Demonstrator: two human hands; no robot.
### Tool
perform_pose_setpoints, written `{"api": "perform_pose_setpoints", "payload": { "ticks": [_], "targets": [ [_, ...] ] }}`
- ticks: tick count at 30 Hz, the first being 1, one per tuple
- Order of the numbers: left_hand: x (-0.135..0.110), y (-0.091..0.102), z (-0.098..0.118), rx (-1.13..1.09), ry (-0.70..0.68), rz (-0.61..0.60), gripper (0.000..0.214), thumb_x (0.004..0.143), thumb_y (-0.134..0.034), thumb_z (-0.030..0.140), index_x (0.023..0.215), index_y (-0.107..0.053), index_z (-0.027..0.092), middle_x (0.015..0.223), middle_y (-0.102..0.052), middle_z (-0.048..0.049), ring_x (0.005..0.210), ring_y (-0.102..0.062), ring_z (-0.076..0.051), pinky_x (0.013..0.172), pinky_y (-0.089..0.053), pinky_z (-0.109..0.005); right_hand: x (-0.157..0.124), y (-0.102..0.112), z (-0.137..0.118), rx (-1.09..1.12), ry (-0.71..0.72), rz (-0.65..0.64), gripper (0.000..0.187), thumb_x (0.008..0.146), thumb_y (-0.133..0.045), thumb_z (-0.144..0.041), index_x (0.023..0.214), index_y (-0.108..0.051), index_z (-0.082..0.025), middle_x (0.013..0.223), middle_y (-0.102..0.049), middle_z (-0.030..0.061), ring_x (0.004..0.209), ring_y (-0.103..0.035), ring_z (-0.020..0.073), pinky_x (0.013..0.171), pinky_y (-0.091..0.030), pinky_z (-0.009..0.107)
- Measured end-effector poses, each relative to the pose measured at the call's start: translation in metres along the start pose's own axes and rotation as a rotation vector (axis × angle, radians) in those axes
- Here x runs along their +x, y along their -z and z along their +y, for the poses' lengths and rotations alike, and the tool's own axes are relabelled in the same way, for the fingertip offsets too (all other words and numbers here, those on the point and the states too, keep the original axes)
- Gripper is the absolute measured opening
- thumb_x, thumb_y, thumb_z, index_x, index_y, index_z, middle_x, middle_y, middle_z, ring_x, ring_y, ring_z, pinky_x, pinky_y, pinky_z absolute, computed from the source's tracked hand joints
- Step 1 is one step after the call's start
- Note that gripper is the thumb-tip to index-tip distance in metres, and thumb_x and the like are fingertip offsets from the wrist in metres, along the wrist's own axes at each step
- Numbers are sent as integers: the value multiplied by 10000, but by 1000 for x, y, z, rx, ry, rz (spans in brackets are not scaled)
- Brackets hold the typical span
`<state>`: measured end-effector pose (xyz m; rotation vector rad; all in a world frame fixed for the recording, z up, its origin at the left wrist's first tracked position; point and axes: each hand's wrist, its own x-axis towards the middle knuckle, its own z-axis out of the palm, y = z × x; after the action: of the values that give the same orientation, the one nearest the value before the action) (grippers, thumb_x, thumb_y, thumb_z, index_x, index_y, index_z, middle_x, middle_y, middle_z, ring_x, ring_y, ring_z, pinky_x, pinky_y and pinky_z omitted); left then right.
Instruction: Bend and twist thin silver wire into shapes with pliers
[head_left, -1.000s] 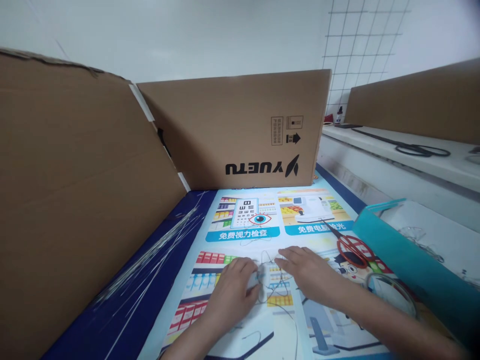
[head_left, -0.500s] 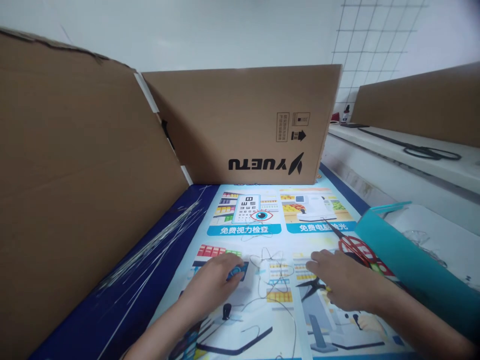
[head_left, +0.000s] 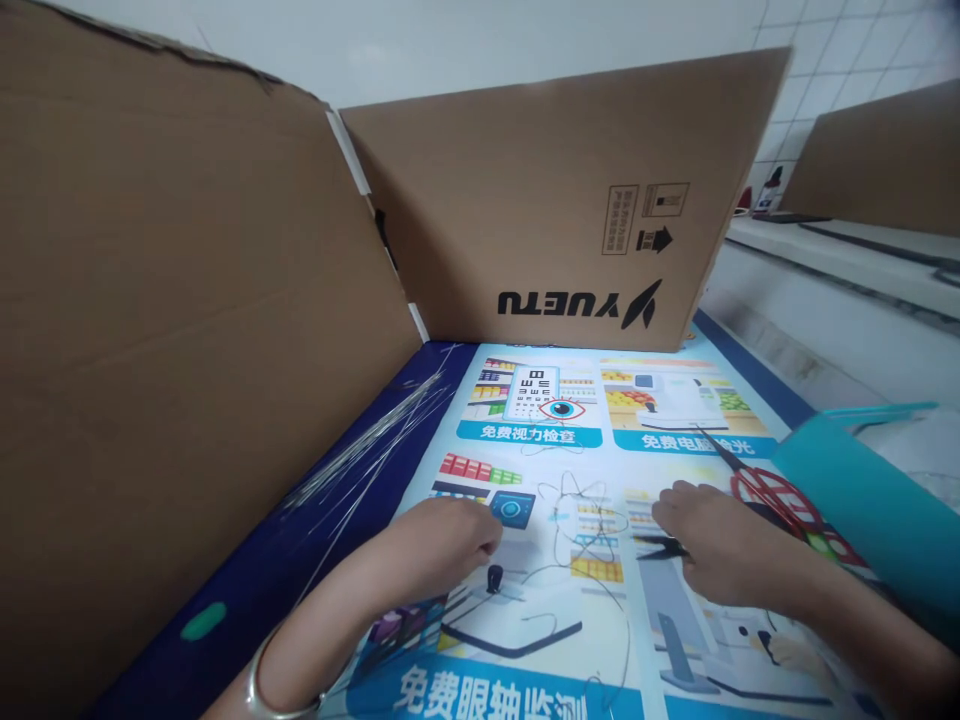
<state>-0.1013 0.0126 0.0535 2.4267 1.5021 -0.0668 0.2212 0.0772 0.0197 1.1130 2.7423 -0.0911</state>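
My left hand (head_left: 446,545) is closed above the printed sheet (head_left: 540,625), its fingertips curled together. Anything thin between them is too small to make out. Just right of it lies a wire bent into a flower-like outline (head_left: 577,515), with a long loose tail curving towards me. My right hand (head_left: 716,540) has its fingers curled round pliers (head_left: 661,548); the dark jaws point left from under the thumb side, and the handles are hidden by the hand. Beyond the right hand lie red-handled scissors (head_left: 780,498), blades pointing away to the left.
A bundle of straight wires (head_left: 367,445) lies on the dark blue cloth (head_left: 262,590) at left. Tall cardboard panels (head_left: 570,200) stand at the left and back. At right are a teal folder-like sheet (head_left: 862,500) and a white ledge (head_left: 840,262) with dark items.
The view has swung, so the scene sits further right and the near caption shows. Left fingers have curled in further. The pliers' jaws have drawn closer together and point more level.
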Motion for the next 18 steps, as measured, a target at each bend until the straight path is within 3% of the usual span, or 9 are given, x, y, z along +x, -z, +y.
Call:
{"api": "perform_pose_setpoints", "payload": {
  "ticks": [7,12,18],
  "targets": [
    [8,-8,12,75,-80,-74,154,758,-468,177,723,-617,197,802,-668,-44,733,-596,-216,612,-407,-296,7,4,12,14,-64,22,261,650,-435,-61,829,-561,-202,876,-597,52,800,-510,207,665,-335,302],
    [12,-21,14,68,-66,-65,117,752,-485,208,758,-602,198,834,-649,-45,774,-586,-221,642,-417,-306,0,6,14,11,-36,-38,200,683,-494,-181,863,-580,-178,921,-577,88,877,-510,232,756,-353,332],
    [14,-24,16,108,-65,-103,191,795,-413,185,726,-591,180,779,-643,-60,707,-584,-210,600,-407,-302,-3,6,4,-33,-50,-47,228,707,-483,-229,903,-580,-165,928,-564,111,863,-515,252,739,-366,355]
  ]
}}
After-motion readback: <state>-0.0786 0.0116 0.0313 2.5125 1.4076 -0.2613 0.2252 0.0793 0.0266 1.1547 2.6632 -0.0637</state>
